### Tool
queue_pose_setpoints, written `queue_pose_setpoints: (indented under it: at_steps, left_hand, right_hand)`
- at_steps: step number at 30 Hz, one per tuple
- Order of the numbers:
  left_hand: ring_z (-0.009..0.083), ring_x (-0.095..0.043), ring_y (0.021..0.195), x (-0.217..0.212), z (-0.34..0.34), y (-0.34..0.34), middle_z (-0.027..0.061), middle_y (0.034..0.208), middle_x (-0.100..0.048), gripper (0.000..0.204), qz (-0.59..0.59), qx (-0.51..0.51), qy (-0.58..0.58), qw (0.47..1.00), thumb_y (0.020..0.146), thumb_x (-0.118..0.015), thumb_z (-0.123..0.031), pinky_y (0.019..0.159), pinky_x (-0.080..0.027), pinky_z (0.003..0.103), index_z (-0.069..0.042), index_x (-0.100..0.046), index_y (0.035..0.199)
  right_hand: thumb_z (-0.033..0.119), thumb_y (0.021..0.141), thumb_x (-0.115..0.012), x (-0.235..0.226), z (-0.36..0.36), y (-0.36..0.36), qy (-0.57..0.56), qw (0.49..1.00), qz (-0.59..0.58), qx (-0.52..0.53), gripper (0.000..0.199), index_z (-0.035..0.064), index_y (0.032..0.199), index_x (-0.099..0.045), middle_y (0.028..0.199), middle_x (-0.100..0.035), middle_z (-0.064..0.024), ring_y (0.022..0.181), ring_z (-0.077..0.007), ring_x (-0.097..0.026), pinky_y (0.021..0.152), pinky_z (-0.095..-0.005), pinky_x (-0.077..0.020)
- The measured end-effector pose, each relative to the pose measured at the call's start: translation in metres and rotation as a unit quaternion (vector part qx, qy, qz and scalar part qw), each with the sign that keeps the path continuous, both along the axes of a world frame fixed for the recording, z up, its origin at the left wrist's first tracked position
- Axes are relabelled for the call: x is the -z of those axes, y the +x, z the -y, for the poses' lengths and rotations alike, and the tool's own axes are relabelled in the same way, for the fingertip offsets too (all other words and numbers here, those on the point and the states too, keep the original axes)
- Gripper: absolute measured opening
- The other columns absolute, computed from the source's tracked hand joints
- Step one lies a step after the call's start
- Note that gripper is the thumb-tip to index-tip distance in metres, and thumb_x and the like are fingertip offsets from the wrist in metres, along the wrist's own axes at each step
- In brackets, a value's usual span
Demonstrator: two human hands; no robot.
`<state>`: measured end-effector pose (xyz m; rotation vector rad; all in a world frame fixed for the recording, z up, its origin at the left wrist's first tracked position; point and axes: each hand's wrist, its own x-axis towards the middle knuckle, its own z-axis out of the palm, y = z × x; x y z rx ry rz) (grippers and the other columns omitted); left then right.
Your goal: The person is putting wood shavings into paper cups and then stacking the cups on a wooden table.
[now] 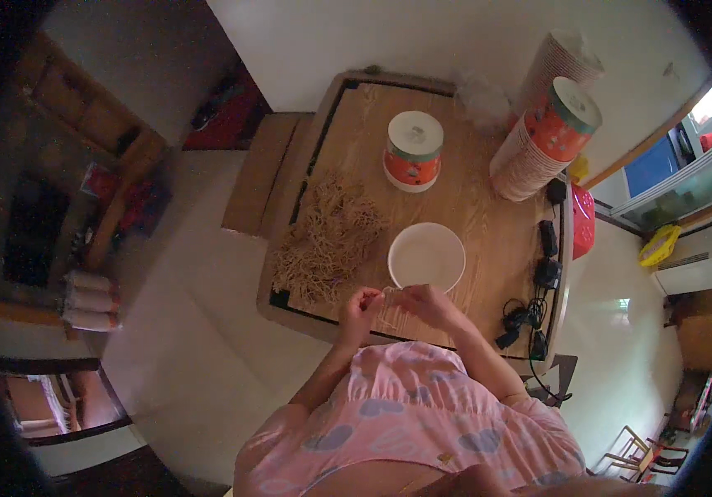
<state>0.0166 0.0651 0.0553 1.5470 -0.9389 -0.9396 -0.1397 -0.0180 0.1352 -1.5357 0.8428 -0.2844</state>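
Note:
Near the table's front edge my left hand (359, 310) and my right hand (424, 303) are close together, fingers pinched. A few thin pale strands (388, 313) run between them and hang down a little. Just beyond my right hand stands a round white paper tub (427, 253), its mouth facing up. To the left of it lies a loose, tangled heap of tan strands (328, 240). I cannot tell what the strands are made of. Farther back sits an orange and white paper tub (413, 166), turned bottom up.
Tall stacks of nested paper tubs (529, 157) rise at the back right, by a crumpled clear plastic bag (483, 101). Black cables and adapters (530, 315) lie along the table's (480, 323) right edge. A red plastic thing (583, 222) is beyond that edge. Cardboard (261, 174) leans at the left.

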Motion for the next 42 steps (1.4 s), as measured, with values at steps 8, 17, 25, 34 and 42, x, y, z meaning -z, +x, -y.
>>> queue_pose_setpoints:
  at_steps: [8,17,25,34,42]
  left_hand:
    - [0.0158,-0.057,0.055,-0.05,0.011,-0.017,0.0088,0.062,-0.057,0.01,0.164,0.046,-0.035,0.985,0.075,-0.061,-0.012,0.049,-0.042,0.028,-0.005,-0.055,0.079]
    - [0.0204,-0.056,0.053,-0.049,0.003,-0.02,0.0094,0.062,-0.057,0.014,0.172,0.203,-0.009,0.964,0.074,-0.061,-0.015,0.05,-0.043,0.031,-0.003,-0.054,0.073]
    - [0.0219,-0.056,0.057,-0.039,0.007,-0.021,0.0097,0.061,-0.055,0.016,0.156,0.329,0.009,0.931,0.071,-0.062,-0.019,0.052,-0.043,0.032,-0.005,-0.054,0.07]
    - [0.0186,-0.056,0.059,-0.02,0.017,-0.028,0.0062,0.069,-0.059,0.02,0.072,0.285,-0.071,0.953,0.073,-0.063,-0.02,0.055,-0.044,0.032,-0.004,-0.058,0.083]
    - [0.0213,-0.057,0.071,-0.038,0.134,0.001,0.0101,0.082,-0.059,0.016,0.198,0.131,-0.054,0.97,0.071,-0.061,-0.01,0.059,-0.045,0.031,-0.004,-0.059,0.086]
  right_hand:
    - [0.019,0.087,-0.046,0.035,-0.019,0.015,0.131,0.954,0.178,0.203,0.023,-0.0002,0.088,-0.058,0.08,-0.057,-0.0012,0.075,-0.008,-0.051,0.07,-0.023,-0.042]
    - [0.019,0.087,-0.046,0.018,0.01,0.012,0.274,0.881,0.245,0.297,0.018,0.0039,0.088,-0.054,0.067,-0.05,0.0019,0.062,-0.0081,-0.048,0.06,-0.0216,-0.0412]
    - [0.018,0.087,-0.046,0.013,0.017,0.012,0.278,0.886,0.228,0.294,0.014,0.006,0.081,-0.051,0.052,-0.03,0.005,0.044,-0.0048,-0.027,0.041,-0.0202,-0.0234]
    - [0.021,0.087,-0.047,0.008,0.029,0.003,0.262,0.902,0.182,0.292,0.017,0.0061,0.082,-0.054,0.051,-0.03,0.0072,0.043,-0.0026,-0.026,0.039,-0.0196,-0.0211]
    - [0.021,0.085,-0.05,0.044,0.047,-0.016,0.135,0.934,0.15,0.294,0.015,0.0082,0.082,-0.058,0.053,-0.034,0.0077,0.044,-0.0033,-0.03,0.041,-0.0186,-0.0234]
